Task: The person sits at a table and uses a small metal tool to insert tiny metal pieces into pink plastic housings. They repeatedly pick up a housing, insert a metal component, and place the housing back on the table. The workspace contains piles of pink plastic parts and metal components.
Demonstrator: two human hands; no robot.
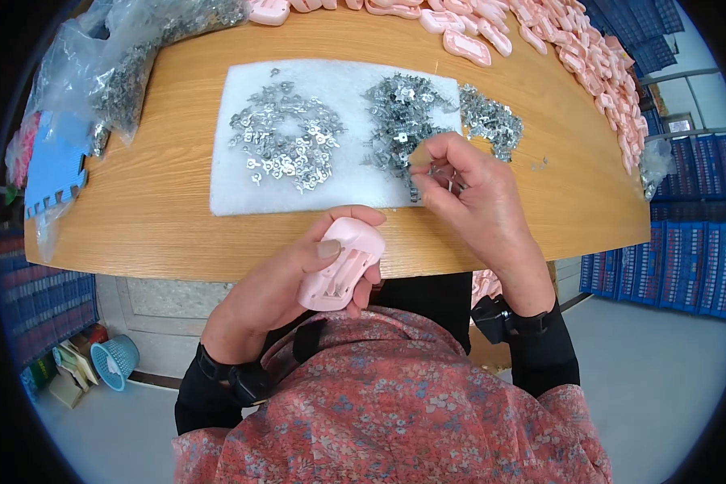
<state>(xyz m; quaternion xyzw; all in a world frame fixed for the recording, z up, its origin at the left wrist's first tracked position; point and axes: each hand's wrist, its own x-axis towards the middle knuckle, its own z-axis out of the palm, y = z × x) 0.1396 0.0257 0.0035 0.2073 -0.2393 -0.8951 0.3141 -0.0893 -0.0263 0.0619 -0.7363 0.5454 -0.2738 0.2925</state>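
My left hand (298,262) is wrapped round a pink plastic casing (361,236), held just off the table's near edge with its hollow battery-bay side showing. Over the near right part of a white foam sheet (355,198), my right hand (476,185) has thumb and forefinger pinched together; what sits between them, if anything, is too small to name. Right beside those fingers lies a heap of dark metal spring contacts (403,113). Flat shiny metal contact tabs (298,153) are spread over the sheet's left half.
Another metal heap (492,121) adjoins the sheet's right edge. Many pink casings (573,48) line the table's far right side. A clear plastic bag of metal parts (125,81) and a blue foam mat (56,165) occupy the left. Blue drawer racks (678,258) stand beyond the table.
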